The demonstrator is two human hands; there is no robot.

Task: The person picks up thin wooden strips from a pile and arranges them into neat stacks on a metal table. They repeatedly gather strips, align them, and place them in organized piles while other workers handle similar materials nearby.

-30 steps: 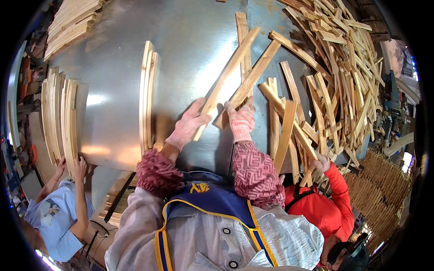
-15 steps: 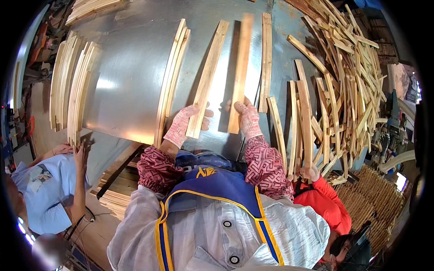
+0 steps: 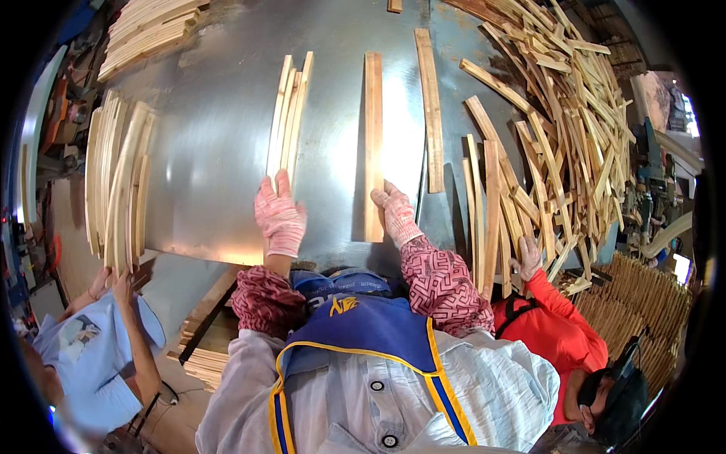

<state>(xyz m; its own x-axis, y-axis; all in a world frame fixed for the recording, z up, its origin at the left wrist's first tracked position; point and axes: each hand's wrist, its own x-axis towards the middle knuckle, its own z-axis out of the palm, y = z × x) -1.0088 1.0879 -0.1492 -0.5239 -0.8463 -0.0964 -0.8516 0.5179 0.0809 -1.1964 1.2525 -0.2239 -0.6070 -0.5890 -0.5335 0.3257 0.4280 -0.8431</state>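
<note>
Since the earlier frame, the strip carried by the left hand [image 3: 281, 219] has been brought to the strip bundle [image 3: 289, 121], and the lone strip [image 3: 373, 136] has been set straighter. Everything is carried by the metal worktop [image 3: 204, 151], spread on both sides of the lone strip. Well to the right of the lone strip, the loose heap [image 3: 582, 136] is left crossed and tangled, apparently as unsorted pieces. Well to its left, the upright stack [image 3: 113, 189] is gripped at the near ends by a co-worker's bare hands [image 3: 121, 286], perhaps so that the pieces are kept together. Nearer on that side, the strip bundle is laid lengthwise, seemingly so that its edges can be matched. Its near ends are covered by the left hand, two fingers stretched forward; whether anything is pinched there cannot be told. The lone strip's right edge is pinched near its lower end by the right hand, probably because it is easily steered from there.
</note>
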